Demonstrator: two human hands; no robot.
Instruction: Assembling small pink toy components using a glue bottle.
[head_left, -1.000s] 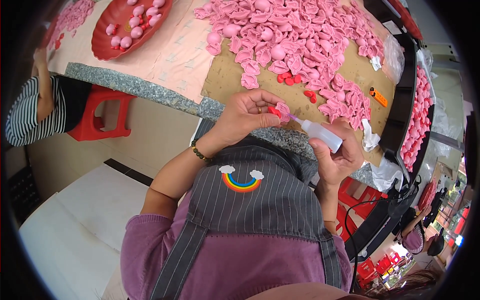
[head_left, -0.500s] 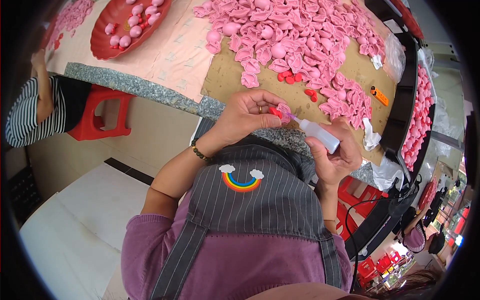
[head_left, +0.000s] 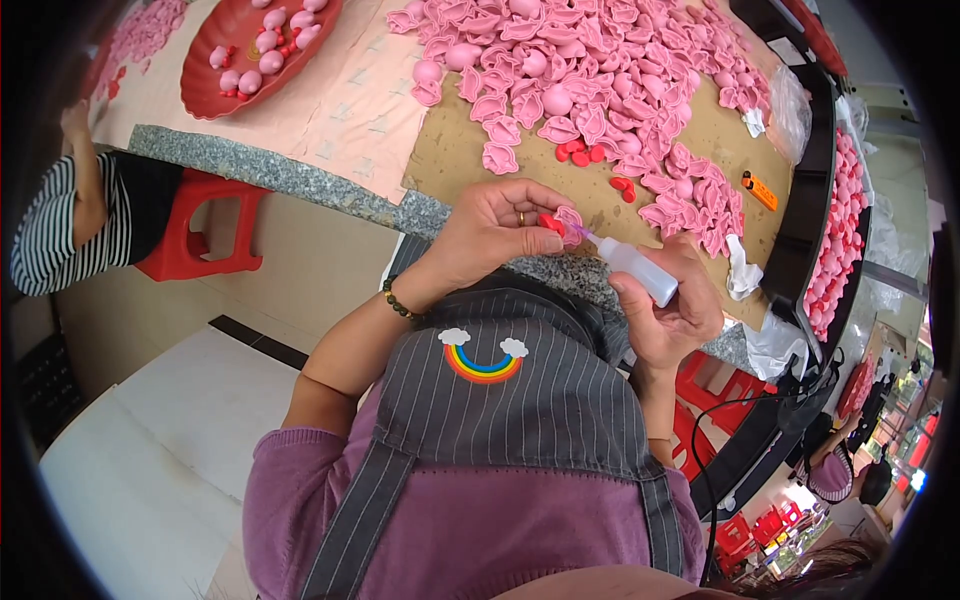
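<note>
Compared with a second earlier, the right hand point(head_left: 675, 310) had shifted slightly left, clamped around a translucent white bottle point(head_left: 640, 272), while the left hand point(head_left: 485, 230) stayed nearly in place, pinching a smooth red piece point(head_left: 549, 223) and a ruffled pink piece point(head_left: 570, 222) over the near edge of the bench point(head_left: 270, 163). The bottle's thin purple tip point(head_left: 588, 235) reached the pink piece, contact unclear. Farther right, an orange object point(head_left: 760, 192) bore dark markings too small to read.
</note>
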